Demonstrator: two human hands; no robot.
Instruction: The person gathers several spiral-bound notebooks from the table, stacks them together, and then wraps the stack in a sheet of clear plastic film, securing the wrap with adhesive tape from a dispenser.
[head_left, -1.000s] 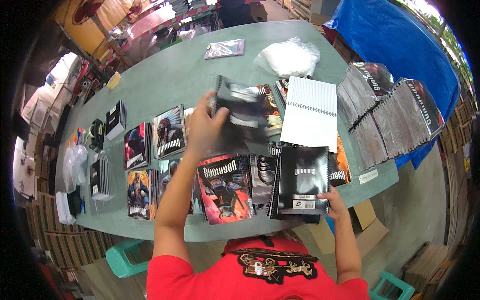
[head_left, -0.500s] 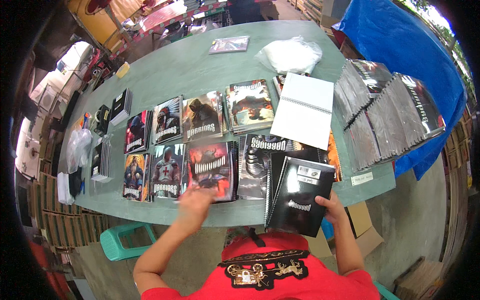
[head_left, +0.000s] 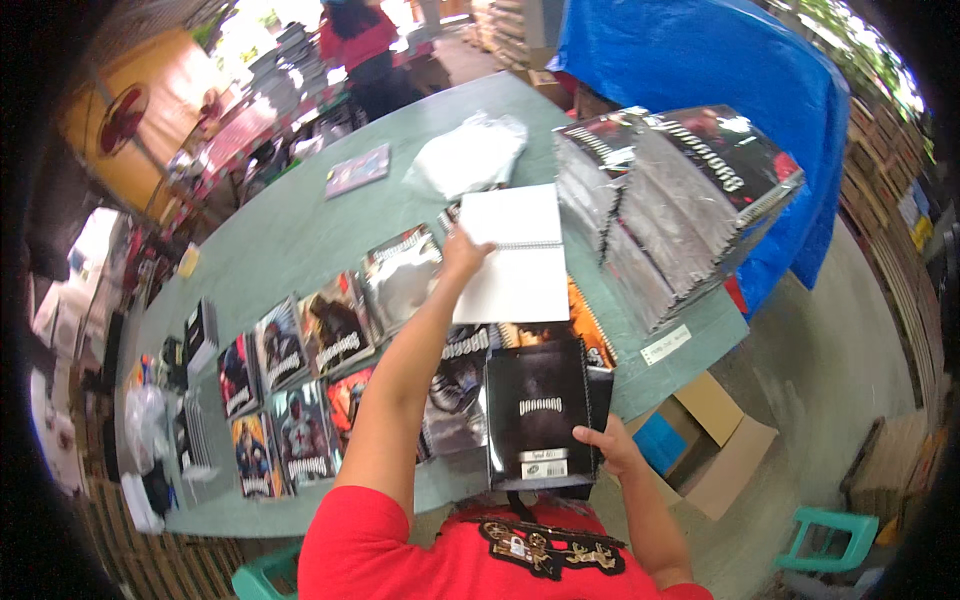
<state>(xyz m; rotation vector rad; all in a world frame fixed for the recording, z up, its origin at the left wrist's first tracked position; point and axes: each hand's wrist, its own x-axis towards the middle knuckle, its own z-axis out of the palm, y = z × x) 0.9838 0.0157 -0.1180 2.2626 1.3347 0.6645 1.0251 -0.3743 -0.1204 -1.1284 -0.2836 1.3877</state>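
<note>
At the table's front edge, my right hand [head_left: 612, 446] grips black-backed spiral notebooks [head_left: 535, 405], thumb on top and fingers hidden beneath. My left arm stretches across the table, and my left hand [head_left: 466, 254] is at the left edge of an open spiral notebook [head_left: 515, 280] with blank white pages. Its thumb lies over the page near the wire binding; the other fingers are partly hidden. Under my left arm are rows of spiral notebooks with illustrated covers, including one with a knight [head_left: 303, 430] and one with a hooded figure [head_left: 335, 325]. An orange-covered notebook [head_left: 590, 325] shows beside the open one.
Tall stacks of wrapped notebooks [head_left: 680, 190] stand at the right. A white plastic bag [head_left: 470, 155] and a flat packet [head_left: 357, 172] lie farther back. An open cardboard box [head_left: 715, 400] and green stools [head_left: 828, 538] are on the floor. A person in red [head_left: 355, 40] stands beyond the table.
My left hand has moved from the front-row notebooks up and right to the open notebook. The black notebooks in my right hand are turned the other way up. The view has swung right.
</note>
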